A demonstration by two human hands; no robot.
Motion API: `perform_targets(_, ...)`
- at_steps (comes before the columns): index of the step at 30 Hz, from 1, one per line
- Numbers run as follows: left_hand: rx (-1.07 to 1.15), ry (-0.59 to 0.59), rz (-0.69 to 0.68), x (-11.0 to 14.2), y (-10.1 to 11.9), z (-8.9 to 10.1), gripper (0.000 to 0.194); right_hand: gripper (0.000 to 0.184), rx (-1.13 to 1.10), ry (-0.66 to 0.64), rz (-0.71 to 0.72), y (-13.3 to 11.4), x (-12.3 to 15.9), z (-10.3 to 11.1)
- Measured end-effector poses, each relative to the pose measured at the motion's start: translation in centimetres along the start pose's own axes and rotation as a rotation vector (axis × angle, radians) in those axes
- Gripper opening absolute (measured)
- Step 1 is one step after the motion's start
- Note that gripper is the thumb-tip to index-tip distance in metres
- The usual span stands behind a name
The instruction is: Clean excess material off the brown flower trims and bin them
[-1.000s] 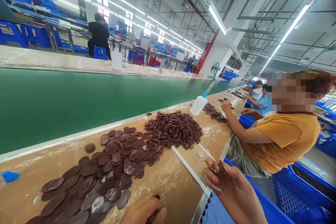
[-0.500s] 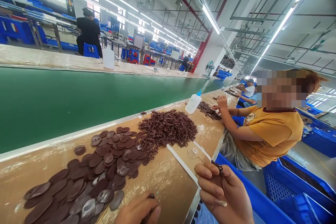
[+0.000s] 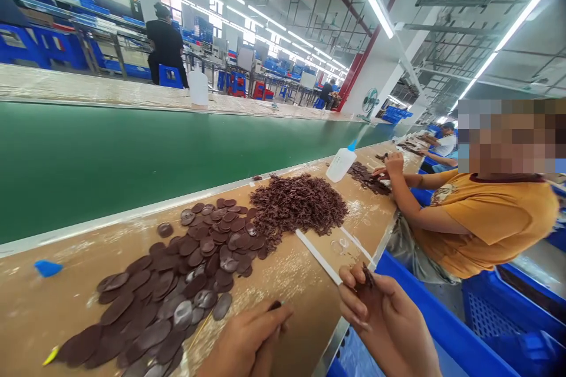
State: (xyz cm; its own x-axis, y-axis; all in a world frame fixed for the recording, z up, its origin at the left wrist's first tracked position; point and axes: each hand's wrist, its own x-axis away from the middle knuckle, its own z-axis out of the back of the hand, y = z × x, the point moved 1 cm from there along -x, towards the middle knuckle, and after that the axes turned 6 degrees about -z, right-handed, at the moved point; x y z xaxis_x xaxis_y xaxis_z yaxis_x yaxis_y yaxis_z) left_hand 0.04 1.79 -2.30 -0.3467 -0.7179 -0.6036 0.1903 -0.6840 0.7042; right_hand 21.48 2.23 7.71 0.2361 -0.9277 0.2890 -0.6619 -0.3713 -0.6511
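My right hand [image 3: 380,318] is curled at the bench edge, its fingers pinched on a small dark brown piece [image 3: 368,276]. At the bottom of the view, my left hand [image 3: 247,339] rests on the wooden bench [image 3: 53,306], fingers closed round a small dark object whose tip shows at the fingertips. Just left of it lies a spread of flat brown oval pieces [image 3: 177,283]. Behind them sits a heap of small brown tangled parts [image 3: 300,203].
A green conveyor belt [image 3: 132,159] runs along the far side of the bench. A white squeeze bottle [image 3: 340,163] stands beyond the heap. A person in an orange shirt [image 3: 481,218] works at my right, with others farther down. Blue crates [image 3: 499,312] stand below right.
My left hand has come further into view and slid forward on the bench. My right hand stays pinched on the brown piece; the view has shifted a little to the left.
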Motion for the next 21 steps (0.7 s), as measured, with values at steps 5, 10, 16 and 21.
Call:
perform_targets(5, 0.369, -0.054, 0.411, -0.8, 1.0, 0.2, 0.045, 0.029, 0.295, 0.145, -0.013, 3.4, -0.4, 0.7)
perform_targets(10, 0.5, 0.013, 0.641, -1.7, 1.7, 0.9, 0.05, 0.03, 0.258, 0.116, -0.014, 5.6, -1.0, 1.4)
perform_targets(16, 0.444, -0.029, 0.565, -1.6, 1.7, 1.6, 0.056, 0.026, 0.178, 0.11, -0.038, 6.4, -1.1, 1.4)
perform_targets(21, 0.81, 0.074, 0.627, -2.2, 1.5, 0.9, 0.042, 0.03, 0.159, 0.073, -0.008, 6.5, -0.8, 0.8)
